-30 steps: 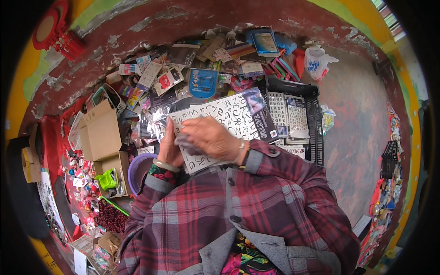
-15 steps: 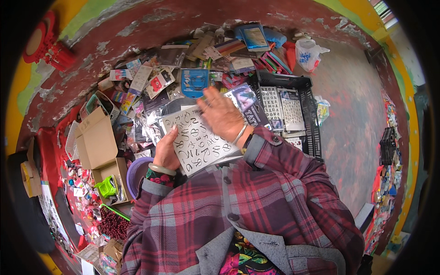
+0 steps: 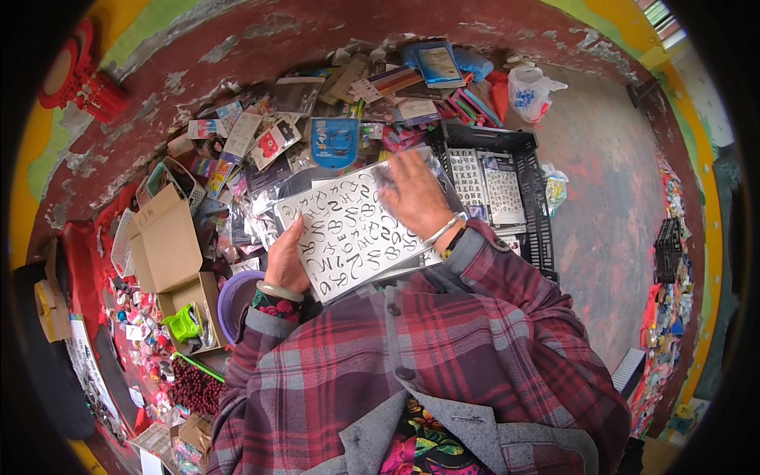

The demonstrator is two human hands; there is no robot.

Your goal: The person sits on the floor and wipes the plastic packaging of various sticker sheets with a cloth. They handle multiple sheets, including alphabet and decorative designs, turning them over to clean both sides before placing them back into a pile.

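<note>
Lettered sheet (image 3: 336, 233) could crease
Your left hand (image 3: 286, 263) pinches its edge — your flat right hand (image 3: 417, 194), gripping nothing, might push unevenly.

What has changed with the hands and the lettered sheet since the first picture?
The right hand has moved rightward over the lettered sheet, away from the left hand. The left hand still holds the sheet's left edge; the cardboard box stays open.

The lettered sheet (image 3: 340, 229) looks smooth. Right of it, the crate (image 3: 541, 237) is matt plastic; left of it, the open box (image 3: 168, 249) is matt cardboard, the tub (image 3: 226, 307) smooth plastic; beyond it, the wall (image 3: 340, 28) is rough, flaking paint.
</note>
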